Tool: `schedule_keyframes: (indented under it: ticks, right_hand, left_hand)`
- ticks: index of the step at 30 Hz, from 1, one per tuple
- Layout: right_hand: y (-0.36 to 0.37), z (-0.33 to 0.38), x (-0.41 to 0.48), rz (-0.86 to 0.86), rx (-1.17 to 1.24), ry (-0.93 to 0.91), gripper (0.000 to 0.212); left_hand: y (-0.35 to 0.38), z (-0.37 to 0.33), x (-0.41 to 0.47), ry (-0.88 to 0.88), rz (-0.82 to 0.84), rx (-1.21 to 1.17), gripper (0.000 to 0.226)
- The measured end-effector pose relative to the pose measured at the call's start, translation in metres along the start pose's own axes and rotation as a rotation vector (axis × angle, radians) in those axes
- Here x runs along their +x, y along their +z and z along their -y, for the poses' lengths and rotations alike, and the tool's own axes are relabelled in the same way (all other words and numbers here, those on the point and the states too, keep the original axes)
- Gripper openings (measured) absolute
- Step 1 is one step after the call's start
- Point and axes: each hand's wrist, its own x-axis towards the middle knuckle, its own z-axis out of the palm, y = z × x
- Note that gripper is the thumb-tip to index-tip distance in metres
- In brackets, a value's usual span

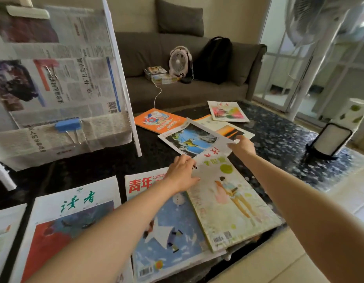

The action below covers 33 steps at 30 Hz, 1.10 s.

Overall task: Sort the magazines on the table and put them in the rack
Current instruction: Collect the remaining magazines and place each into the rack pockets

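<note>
Several magazines lie on the dark table (91, 172). My left hand (182, 173) rests flat on the top corner of a pale magazine with two drawn figures (232, 203), which lies upside down over a blue-cover magazine (169, 225). My right hand (242, 147) pinches the near corner of a white-bordered magazine with a blue picture (189, 138). An orange magazine (159, 120), a sunset-cover one (228, 129) and a pink-flower one (227, 111) lie farther back. A green-titled magazine (74, 217) lies at the near left. The white rack (124, 78) stands at the left.
Clipped newspapers (54, 84) hang on the rack. Behind the table is a grey sofa (177, 92) with a small fan (180, 62), a magazine stack (159, 73) and a black backpack (215, 58). A white standing fan pole (312, 70) rises at the right.
</note>
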Motion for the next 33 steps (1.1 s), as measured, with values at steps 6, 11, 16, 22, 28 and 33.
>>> schedule_keyframes:
  ticks: [6, 11, 16, 22, 28, 33]
  right_hand:
    - [0.017, -0.006, 0.035, -0.072, -0.136, 0.035, 0.052]
    - [0.038, -0.014, 0.044, -0.108, -0.207, 0.049, 0.034]
    - [0.032, -0.007, 0.043, -0.219, -0.183, -0.095, 0.032]
    - [0.027, 0.008, 0.041, -0.153, -0.193, -0.097, 0.029]
    - [0.032, -0.019, 0.045, -0.058, -0.269, -0.041, 0.023]
    - [0.035, -0.027, 0.042, -0.183, -0.339, -0.169, 0.030]
  left_hand:
    - [0.001, 0.027, 0.024, 0.017, -0.101, -0.074, 0.046]
    - [0.008, 0.041, 0.033, -0.042, -0.114, -0.142, 0.040]
    - [0.015, 0.041, 0.030, -0.062, -0.079, -0.206, 0.036]
    - [0.017, 0.035, 0.017, -0.034, -0.013, -0.149, 0.044]
    - [0.018, 0.037, 0.008, 0.056, 0.129, 0.064, 0.070]
    - [0.021, 0.041, 0.009, 0.073, 0.155, 0.106, 0.072]
